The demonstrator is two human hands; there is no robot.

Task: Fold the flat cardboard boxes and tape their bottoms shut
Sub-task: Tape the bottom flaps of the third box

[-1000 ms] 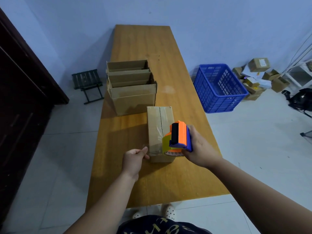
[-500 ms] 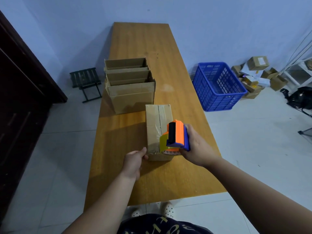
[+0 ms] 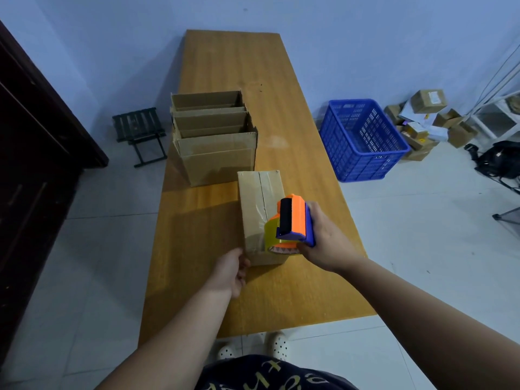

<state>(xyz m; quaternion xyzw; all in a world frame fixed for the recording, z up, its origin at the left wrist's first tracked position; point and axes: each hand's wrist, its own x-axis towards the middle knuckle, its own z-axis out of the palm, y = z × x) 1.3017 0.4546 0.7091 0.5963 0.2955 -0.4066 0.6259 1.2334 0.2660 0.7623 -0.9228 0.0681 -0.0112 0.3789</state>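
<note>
Apparently taping is under way: the upturned box [image 3: 260,204] lies on the near tabletop [image 3: 225,66]. The right hand [image 3: 323,243] is clenched round the tape dispenser [image 3: 292,220] at its near end, and the left hand [image 3: 229,270] has its fingers [image 3: 242,267] grasping the near left corner. Next, I judge, the strip needs pressing over the edge and cutting. Open boxes [image 3: 216,147] stand farther back, and a blue crate [image 3: 363,139] sits on the floor, right.

I read a honey-orange, wood-grained tabletop [image 3: 233,66] under plain brown cardboard boxes [image 3: 219,161], the nearest box [image 3: 253,198] streaked with glossy clear tape. The tape dispenser [image 3: 295,218] is orange and blue with a black roller and a yellowish roll [image 3: 271,233]. At two o'clock from it a bright blue crate [image 3: 363,164] shows a slotted lattice against the pale, white-tiled floor [image 3: 422,235]; at ten o'clock is a dark green slatted stool [image 3: 138,126].
</note>
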